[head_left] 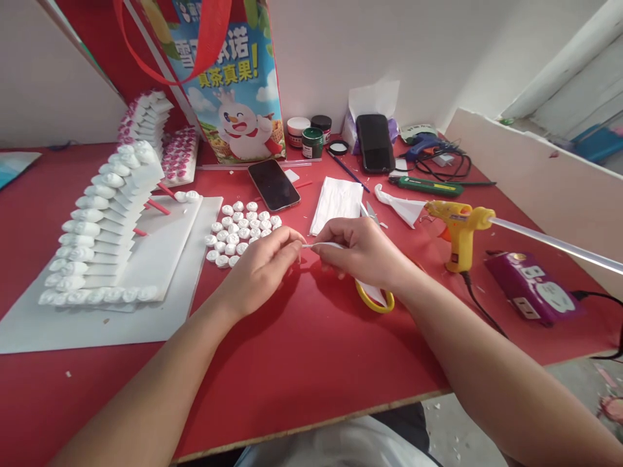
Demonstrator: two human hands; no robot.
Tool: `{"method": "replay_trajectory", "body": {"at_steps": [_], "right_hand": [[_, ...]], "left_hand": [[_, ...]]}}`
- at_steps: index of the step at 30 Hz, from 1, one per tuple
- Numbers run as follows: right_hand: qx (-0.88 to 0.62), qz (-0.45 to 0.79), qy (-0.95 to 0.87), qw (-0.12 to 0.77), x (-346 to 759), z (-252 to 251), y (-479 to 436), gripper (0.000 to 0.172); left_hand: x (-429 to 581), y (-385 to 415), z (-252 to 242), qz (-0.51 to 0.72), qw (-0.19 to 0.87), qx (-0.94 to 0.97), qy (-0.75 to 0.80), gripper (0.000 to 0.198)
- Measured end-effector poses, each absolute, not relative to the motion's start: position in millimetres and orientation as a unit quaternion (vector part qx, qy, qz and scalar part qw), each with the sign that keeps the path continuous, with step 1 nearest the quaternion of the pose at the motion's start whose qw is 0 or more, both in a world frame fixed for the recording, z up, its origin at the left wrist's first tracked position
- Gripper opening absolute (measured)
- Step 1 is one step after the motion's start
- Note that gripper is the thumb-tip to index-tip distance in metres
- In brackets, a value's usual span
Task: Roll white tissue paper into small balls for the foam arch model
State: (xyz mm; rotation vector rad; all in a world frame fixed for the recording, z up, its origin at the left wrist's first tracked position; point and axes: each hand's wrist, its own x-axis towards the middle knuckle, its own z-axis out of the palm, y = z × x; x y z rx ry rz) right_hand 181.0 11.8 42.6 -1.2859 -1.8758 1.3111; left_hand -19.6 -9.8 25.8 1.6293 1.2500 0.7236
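Note:
Between my two hands stretches a thin white strip (307,246), which looks like paper or tissue, just above the red table. My left hand (265,266) pinches one end between thumb and fingertips. The other end is gripped by my right hand (360,250), with part of the strip lying along its fingers. Many small white rolled rosettes (243,231) lie grouped beside my left hand. Beneath my right wrist are scissors with a yellow handle (378,308), partly hidden. A folded white tissue stack (335,202) lies just beyond my hands.
On the left, a stepped white model (117,227) edged with rosettes stands on a white board (87,331). A yellow glue gun (457,227) and purple power box (533,285) sit right. Behind are a phone (274,185), paint jars (312,141), a green cutter (431,186) and a bag (233,97).

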Motion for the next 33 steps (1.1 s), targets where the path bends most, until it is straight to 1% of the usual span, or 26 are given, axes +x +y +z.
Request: {"method": "replay_trajectory", "body": {"at_steps": [2,4,8,11,15,17,21,25,28,30,33], "right_hand": [[-0.470,0.557,-0.637,0.251,183,43,16,0.010],[-0.459,0.590,-0.615,0.252,184,43,18,0.013],[-0.443,0.605,-0.611,0.254,183,42,19,0.012],[-0.455,0.607,-0.609,0.232,182,39,19,0.014],[-0.447,0.600,-0.623,0.230,183,36,18,0.015],[-0.450,0.566,-0.651,0.232,182,36,17,0.013],[-0.485,0.455,-0.714,0.219,177,38,10,0.009],[-0.533,0.288,-0.767,0.211,167,38,0,0.012],[-0.520,0.177,-0.808,0.214,160,36,-7,0.013],[-0.516,0.177,-0.809,0.217,157,36,-9,0.014],[-0.545,0.240,-0.771,0.226,157,36,-7,0.015]], "left_hand": [[-19,-11,25,0.286,0.353,0.743,0.492,0.024],[-18,-12,25,0.271,0.292,0.787,0.471,0.025],[-16,-11,22,0.248,0.242,0.823,0.450,0.028],[-17,-11,19,0.242,0.208,0.835,0.449,0.027],[-17,-10,18,0.250,0.200,0.832,0.453,0.028],[-18,-10,19,0.250,0.213,0.825,0.459,0.028],[-16,-11,20,0.249,0.261,0.802,0.475,0.029],[-10,-13,21,0.272,0.283,0.768,0.506,0.029],[-6,-15,20,0.303,0.322,0.721,0.534,0.032],[-5,-16,20,0.320,0.315,0.712,0.540,0.034],[-5,-15,18,0.333,0.238,0.739,0.535,0.033]]}}
